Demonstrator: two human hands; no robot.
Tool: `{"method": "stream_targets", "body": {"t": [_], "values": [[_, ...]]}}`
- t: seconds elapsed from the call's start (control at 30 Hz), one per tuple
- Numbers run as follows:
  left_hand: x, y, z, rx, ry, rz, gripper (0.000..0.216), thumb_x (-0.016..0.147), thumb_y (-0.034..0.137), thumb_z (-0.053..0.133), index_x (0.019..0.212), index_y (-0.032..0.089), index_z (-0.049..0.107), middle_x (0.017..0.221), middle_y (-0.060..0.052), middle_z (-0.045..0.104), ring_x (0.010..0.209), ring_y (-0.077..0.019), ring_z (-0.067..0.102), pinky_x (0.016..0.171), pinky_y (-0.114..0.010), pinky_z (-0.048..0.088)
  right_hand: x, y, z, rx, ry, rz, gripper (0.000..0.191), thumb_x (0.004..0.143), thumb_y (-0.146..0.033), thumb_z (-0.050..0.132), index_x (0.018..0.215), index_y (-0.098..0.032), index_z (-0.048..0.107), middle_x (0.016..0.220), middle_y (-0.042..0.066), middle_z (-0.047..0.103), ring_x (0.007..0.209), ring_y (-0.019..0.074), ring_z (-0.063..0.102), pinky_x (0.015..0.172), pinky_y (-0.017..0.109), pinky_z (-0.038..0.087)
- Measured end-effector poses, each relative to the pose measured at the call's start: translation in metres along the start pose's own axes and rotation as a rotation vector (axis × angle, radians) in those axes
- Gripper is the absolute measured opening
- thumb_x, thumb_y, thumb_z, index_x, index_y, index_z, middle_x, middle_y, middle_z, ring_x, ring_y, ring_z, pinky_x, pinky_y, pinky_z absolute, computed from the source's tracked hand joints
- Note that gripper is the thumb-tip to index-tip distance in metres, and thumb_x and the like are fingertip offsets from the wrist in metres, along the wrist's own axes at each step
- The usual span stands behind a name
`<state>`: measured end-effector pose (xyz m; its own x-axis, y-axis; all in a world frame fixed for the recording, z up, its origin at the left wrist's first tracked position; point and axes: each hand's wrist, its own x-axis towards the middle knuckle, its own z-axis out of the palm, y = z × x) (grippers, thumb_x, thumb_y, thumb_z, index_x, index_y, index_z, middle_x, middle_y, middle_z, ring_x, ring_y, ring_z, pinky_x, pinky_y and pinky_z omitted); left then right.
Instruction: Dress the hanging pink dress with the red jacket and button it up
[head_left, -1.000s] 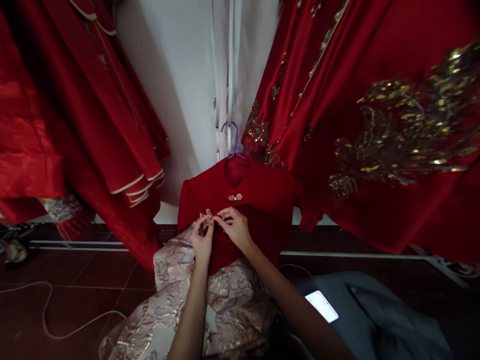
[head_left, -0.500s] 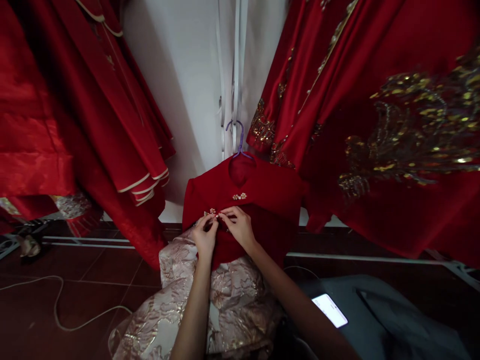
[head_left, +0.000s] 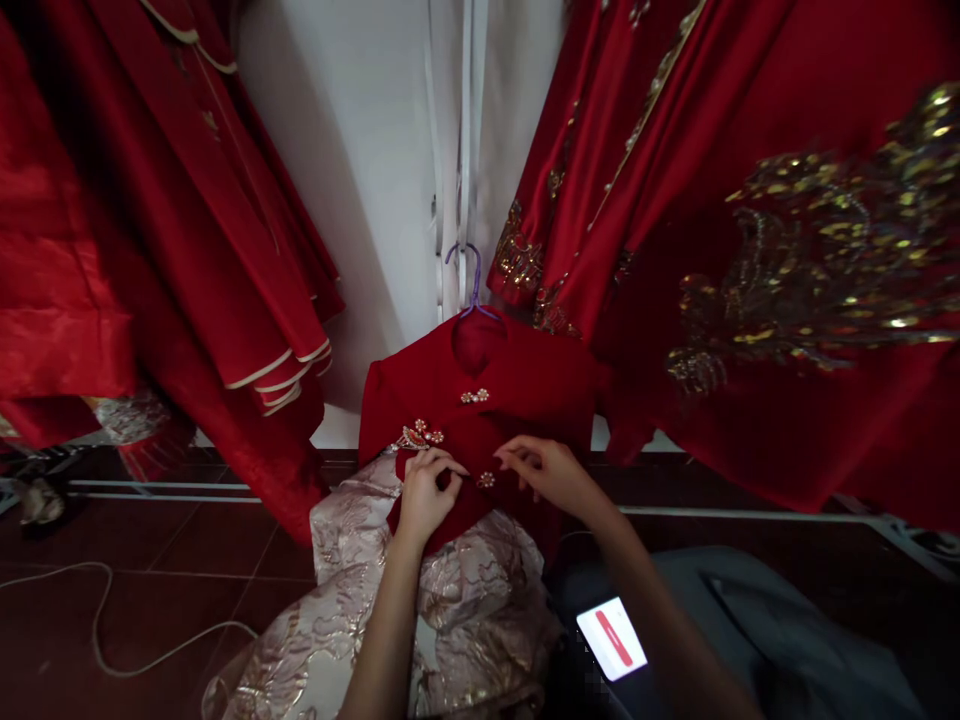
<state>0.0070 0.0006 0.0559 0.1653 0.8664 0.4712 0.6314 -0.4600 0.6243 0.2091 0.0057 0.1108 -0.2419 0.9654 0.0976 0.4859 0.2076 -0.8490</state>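
Note:
A red jacket (head_left: 540, 370) with jeweled flower-shaped clasps lies on a purple hanger (head_left: 475, 285), over pale brocade fabric with a metallic sheen (head_left: 480, 590). My left hand (head_left: 431, 490) pinches the jacket's front flap, just below a jeweled ornament (head_left: 420, 434). My right hand (head_left: 547, 472) is apart from the left, over the jacket's other side. Its thumb and forefinger are pressed together; anything between them is too small to make out. A flower clasp (head_left: 486, 480) shows between the hands, and another clasp (head_left: 475, 396) sits near the neckline.
Red garments (head_left: 262, 250) hang at the left, and a red garment with gold sequins (head_left: 817, 270) hangs at the right. A lit phone (head_left: 611, 640) lies on a dark surface at lower right. A white cable (head_left: 101, 610) runs across the tiled floor (head_left: 172, 620).
My hands were together at the jeweled ornament. Now the right hand has moved right and away, and the left slightly down. The phone's screen content differs, and the view has shifted slightly.

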Motion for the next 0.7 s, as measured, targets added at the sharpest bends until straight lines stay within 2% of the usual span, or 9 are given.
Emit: {"method": "stream_targets", "body": {"t": [0.2, 0.3, 0.43, 0.57, 0.7], "values": [[-0.004, 0.004, -0.005, 0.110, -0.081, -0.045, 0.027, 0.076, 0.011, 0.050, 0.095, 0.025, 0.064, 0.096, 0.000, 0.058, 0.091, -0.0160, 0.053, 0.084, -0.032, 0.034, -0.011, 0.025, 0.018, -0.164, 0.010, -0.065, 0.024, 0.077, -0.039, 0.059, 0.090, -0.019, 0.063, 0.070, 0.001, 0.065, 0.054, 0.0109, 0.057, 0.051, 0.022, 0.044], [-0.005, 0.003, -0.008, 0.143, -0.136, -0.045, 0.029, 0.075, 0.013, 0.052, 0.099, 0.026, 0.063, 0.094, 0.000, 0.057, 0.087, -0.0158, 0.054, 0.081, -0.031, 0.034, -0.006, 0.037, 0.027, -0.202, 0.027, -0.087, 0.024, 0.075, -0.038, 0.062, 0.088, -0.019, 0.061, 0.065, -0.001, 0.060, 0.054, 0.0109, 0.055, 0.051, 0.022, 0.040], [-0.004, 0.000, -0.009, 0.180, -0.175, -0.045, 0.021, 0.076, 0.017, 0.055, 0.093, 0.025, 0.064, 0.088, -0.001, 0.056, 0.085, -0.0160, 0.054, 0.077, -0.030, 0.035, -0.002, 0.040, 0.033, -0.226, 0.078, -0.130, 0.021, 0.070, -0.036, 0.066, 0.077, -0.019, 0.057, 0.067, -0.001, 0.057, 0.055, 0.0103, 0.052, 0.051, 0.022, 0.039], [-0.002, 0.001, -0.009, 0.170, -0.179, -0.028, 0.017, 0.077, 0.017, 0.055, 0.089, 0.024, 0.065, 0.085, -0.001, 0.056, 0.083, -0.0156, 0.054, 0.076, -0.029, 0.036, -0.004, 0.035, 0.035, -0.158, 0.151, -0.159, 0.018, 0.071, -0.032, 0.065, 0.073, -0.020, 0.053, 0.074, 0.000, 0.059, 0.056, 0.0097, 0.053, 0.054, 0.023, 0.043], [-0.003, 0.008, -0.009, 0.155, -0.067, -0.017, 0.015, 0.078, 0.017, 0.053, 0.087, 0.022, 0.064, 0.085, -0.002, 0.059, 0.084, -0.0162, 0.054, 0.078, -0.030, 0.037, -0.002, 0.031, 0.037, 0.081, 0.166, -0.077, 0.021, 0.070, -0.036, 0.066, 0.074, -0.020, 0.052, 0.067, -0.002, 0.058, 0.056, 0.0120, 0.057, 0.049, 0.023, 0.048]]}}
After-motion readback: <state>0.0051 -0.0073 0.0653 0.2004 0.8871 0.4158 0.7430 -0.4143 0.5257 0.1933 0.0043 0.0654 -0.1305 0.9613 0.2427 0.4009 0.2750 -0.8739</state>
